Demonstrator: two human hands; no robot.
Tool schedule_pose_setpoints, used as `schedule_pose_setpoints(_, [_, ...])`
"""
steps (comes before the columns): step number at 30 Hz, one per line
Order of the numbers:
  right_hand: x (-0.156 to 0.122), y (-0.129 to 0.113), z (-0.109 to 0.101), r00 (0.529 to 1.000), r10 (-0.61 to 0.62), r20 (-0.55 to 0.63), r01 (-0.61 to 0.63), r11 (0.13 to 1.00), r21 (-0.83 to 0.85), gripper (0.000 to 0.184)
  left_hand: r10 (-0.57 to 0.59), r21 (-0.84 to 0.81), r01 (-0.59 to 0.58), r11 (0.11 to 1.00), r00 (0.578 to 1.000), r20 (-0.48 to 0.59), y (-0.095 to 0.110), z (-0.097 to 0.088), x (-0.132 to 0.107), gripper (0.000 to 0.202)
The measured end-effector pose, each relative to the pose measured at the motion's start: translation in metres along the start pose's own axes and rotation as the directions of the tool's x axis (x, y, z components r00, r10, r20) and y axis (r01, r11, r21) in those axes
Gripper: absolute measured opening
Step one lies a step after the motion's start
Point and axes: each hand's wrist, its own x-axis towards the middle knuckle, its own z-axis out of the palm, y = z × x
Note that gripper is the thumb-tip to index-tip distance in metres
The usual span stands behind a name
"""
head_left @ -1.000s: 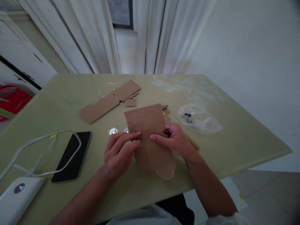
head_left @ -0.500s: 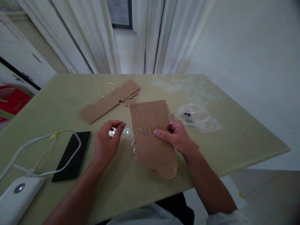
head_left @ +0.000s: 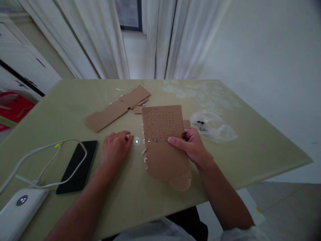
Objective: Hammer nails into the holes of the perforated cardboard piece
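Note:
My right hand (head_left: 193,145) grips a piece of cardboard (head_left: 165,157) by its right edge, thumb on the front and fingers behind. Rows of small holes cover its upper half, and several small round grey spots line the lowest row near my thumb. The left edge is torn, with whitish shreds. To the left, my left hand (head_left: 116,147) is low over the table, thumb and index fingertips pinched together. Whatever is between them is too small to name. Just beside those fingertips lies a small round clear thing (head_left: 136,141) with a bright centre.
Cardboard strips (head_left: 117,108) lie farther back on the table (head_left: 120,207). A clear plastic bag (head_left: 215,129) with something black in it is at right. On the left are a dark phone (head_left: 77,167), a white cable (head_left: 22,160) and a white power bank (head_left: 23,211).
My left hand has turned, its back now more toward me, and its fingertips have lowered slightly. The cardboard in my right hand has shifted a little to the right.

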Motion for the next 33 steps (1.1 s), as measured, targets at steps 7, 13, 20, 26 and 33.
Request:
schedule_pose_setpoints(7, [0.001,0.002,-0.001,1.0,0.005,-0.022,-0.006,0.999,-0.041,0.044,0.011,0.059,-0.012,0.998,1.0,0.004,-0.001,0.001,-0.001,0.033])
schedule_pose_setpoints(13, [0.0,0.002,-0.001,0.999,0.009,-0.03,-0.01,1.0,-0.03,0.043,0.007,0.055,-0.006,0.998,1.0,-0.007,-0.003,0.001,0.0,0.032])
schedule_pose_setpoints(20, [0.0,0.001,0.0,0.999,0.007,-0.031,-0.009,0.999,-0.038,0.043,-0.006,0.043,0.007,0.999,1.0,-0.022,-0.008,0.002,0.001,0.035])
schedule_pose_setpoints(26, [0.0,0.001,-0.001,1.0,0.0,-0.021,-0.001,0.999,-0.043,0.043,0.041,-0.06,-0.048,0.997,0.992,-0.12,-0.008,0.005,0.002,0.029])
schedule_pose_setpoints(33, [-0.003,0.001,-0.001,0.998,-0.006,0.055,0.007,1.0,-0.005,0.041,0.211,-0.512,-0.403,0.758,0.896,-0.392,0.032,-0.013,-0.021,0.015])
